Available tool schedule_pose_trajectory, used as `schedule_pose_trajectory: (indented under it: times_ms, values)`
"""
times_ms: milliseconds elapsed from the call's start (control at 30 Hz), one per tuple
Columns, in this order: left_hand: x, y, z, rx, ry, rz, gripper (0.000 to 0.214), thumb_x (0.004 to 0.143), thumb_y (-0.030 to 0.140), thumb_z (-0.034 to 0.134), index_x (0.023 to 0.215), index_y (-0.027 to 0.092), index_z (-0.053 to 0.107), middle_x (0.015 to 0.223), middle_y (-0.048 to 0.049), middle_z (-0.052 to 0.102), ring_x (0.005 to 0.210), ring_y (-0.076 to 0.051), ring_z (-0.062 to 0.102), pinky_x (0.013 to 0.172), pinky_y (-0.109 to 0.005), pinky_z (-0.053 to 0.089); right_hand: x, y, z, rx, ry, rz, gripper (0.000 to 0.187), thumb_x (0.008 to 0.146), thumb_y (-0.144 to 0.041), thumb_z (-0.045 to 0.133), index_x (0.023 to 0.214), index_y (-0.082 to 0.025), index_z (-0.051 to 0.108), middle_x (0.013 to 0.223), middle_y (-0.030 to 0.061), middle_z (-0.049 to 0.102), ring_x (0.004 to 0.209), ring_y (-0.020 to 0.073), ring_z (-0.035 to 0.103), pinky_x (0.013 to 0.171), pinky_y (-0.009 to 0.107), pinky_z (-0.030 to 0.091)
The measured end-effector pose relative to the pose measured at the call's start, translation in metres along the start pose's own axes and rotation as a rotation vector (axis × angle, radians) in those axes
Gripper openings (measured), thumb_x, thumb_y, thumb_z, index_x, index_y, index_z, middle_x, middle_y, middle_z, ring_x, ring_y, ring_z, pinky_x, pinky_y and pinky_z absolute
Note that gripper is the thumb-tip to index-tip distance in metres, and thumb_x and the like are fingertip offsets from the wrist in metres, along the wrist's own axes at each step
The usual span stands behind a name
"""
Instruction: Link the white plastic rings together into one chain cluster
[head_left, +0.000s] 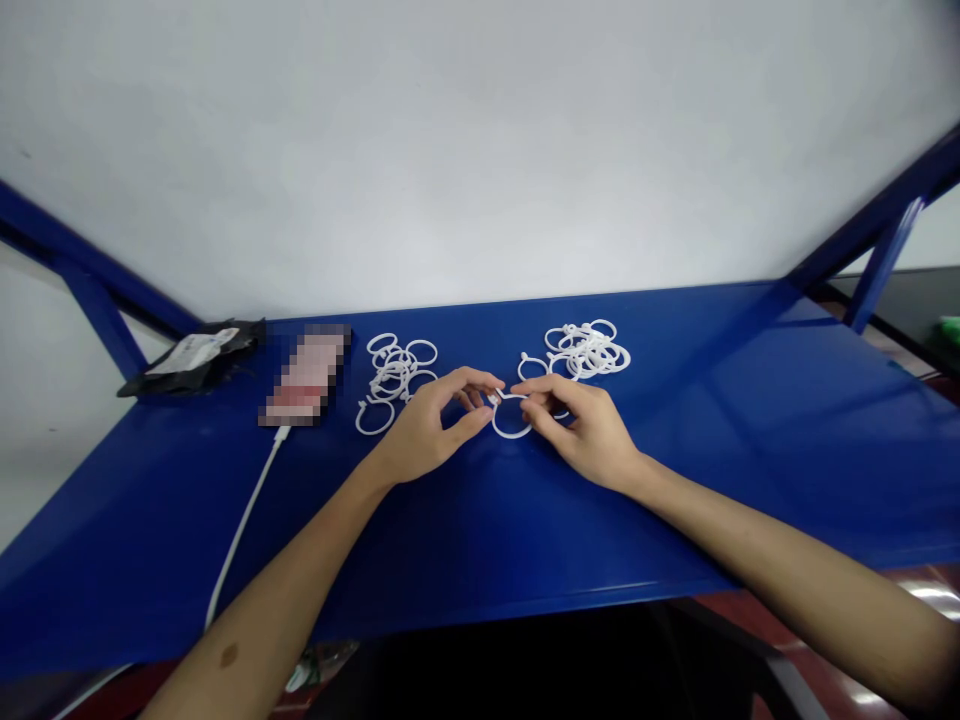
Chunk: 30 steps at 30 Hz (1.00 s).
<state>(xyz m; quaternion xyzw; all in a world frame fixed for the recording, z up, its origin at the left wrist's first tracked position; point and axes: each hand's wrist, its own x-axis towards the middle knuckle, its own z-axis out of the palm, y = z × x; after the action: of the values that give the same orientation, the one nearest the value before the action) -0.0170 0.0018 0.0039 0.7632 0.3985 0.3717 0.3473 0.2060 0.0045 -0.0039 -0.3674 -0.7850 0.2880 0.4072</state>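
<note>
- Your left hand [424, 430] and right hand [592, 435] meet at centre frame, low over the blue tabletop [750, 450].
- Both are pinched on one white plastic ring [512, 433]. Thumb and forefinger of each hand close on its top, where a small clasp tab sits, and the loop hangs below between the hands.
- The other fingers are curled loosely. Neither hand holds anything else that shows.
- The held ring is just above or touching the tabletop; can't tell which.
- Step in hand, as a judgement: you're working the ring's clasp with both hands. Can't tell whether the clasp is open or snapped shut, it's too small.
- What a next move calls for: keep a fine pinch right at the tab and hold the loop steady. The ring is thin and looks springy, so it could flip out of your fingertips.
- The left ring pile [394, 375] is a loose spread just beyond your left hand, centre-left.
- The right ring pile [589, 350] is a tighter cluster beyond your right hand, with a lone ring [531, 365] beside it.
- A pixelated phone [306, 388] lies left of the left pile. Its white cable [240, 530] runs to the lower left edge.
- A black pouch [199, 355] sits at the far left end of the tabletop.
</note>
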Motion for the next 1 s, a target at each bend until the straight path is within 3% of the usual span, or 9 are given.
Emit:
schedule_pose_trajectory:
  times_ms: [200,400,700,833,1000]
  values:
    - [0.001,-0.005,0.007,-0.06,0.069,-0.085,0.022,0.089,0.043,0.068,0.1,0.024,0.07,0.09,-0.0011,0.071,0.08,-0.014,0.065,0.078,-0.029,0.052,-0.002,0.002,0.002,0.071,-0.037,-0.001,0.015,0.096,-0.03,0.06,0.102,-0.019,0.068,0.076,0.0003,0.068,0.062,0.01,0.059,0.056,0.022,0.047]
    - [-0.001,-0.009,0.013,-0.023,0.117,-0.078,0.018,0.085,0.041,0.073,0.086,0.024,0.071,0.079,0.0009,0.07,0.072,-0.013,0.062,0.072,-0.028,0.05,-0.006,0.004,0.004,0.161,-0.107,0.073,0.018,0.094,-0.035,0.064,0.088,-0.019,0.066,0.084,0.0037,0.072,0.074,0.0146,0.067,0.064,0.027,0.052]
    - [-0.001,-0.012,0.014,0.205,0.118,0.0,0.007,0.083,0.028,0.074,0.079,0.024,0.069,0.075,0.0021,0.068,0.078,-0.017,0.06,0.075,-0.03,0.048,-0.006,0.007,0.003,0.045,-0.201,-0.133,0.013,0.099,-0.026,0.055,0.094,-0.02,0.064,0.091,0.0048,0.073,0.083,0.0152,0.07,0.073,0.028,0.054]
    - [0.006,-0.024,-0.001,0.566,0.171,0.085,0.016,0.088,0.038,0.069,0.096,0.024,0.069,0.085,-0.0019,0.069,0.091,-0.023,0.058,0.091,-0.039,0.044,0.007,0.017,0.0,-0.153,-0.05,-0.146,0.013,0.099,-0.027,0.055,0.094,-0.021,0.065,0.095,0.005,0.072,0.088,0.0174,0.068,0.078,0.032,0.053]
    - [0.007,-0.039,-0.025,1.025,0.348,-0.139,0.033,0.093,0.041,0.057,0.114,0.018,0.067,0.111,-0.0168,0.065,0.108,-0.037,0.051,0.088,-0.049,0.039,0.021,0.037,-0.018,-0.48,0.169,-0.189,0.016,0.099,-0.027,0.054,0.097,-0.02,0.068,0.095,0.0082,0.07,0.09,0.0228,0.06,0.083,0.04,0.05]
